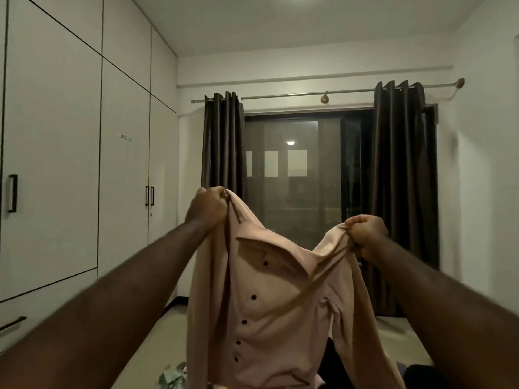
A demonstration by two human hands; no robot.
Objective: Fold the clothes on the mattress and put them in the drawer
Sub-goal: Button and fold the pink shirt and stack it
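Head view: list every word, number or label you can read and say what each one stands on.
"WS_10": a small label on the white wardrobe door, slightly blurred but legible.
No other text can be read; none shows on the pink shirt.

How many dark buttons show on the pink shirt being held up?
5, in a line down the front of the pink shirt: the top button, one mid-chest, then three lower. More may lie hidden below the frame.

Bare left forearm point(126, 290), bare right forearm point(438, 299), bare left hand point(207, 207), bare right hand point(368, 234), knuckles visible
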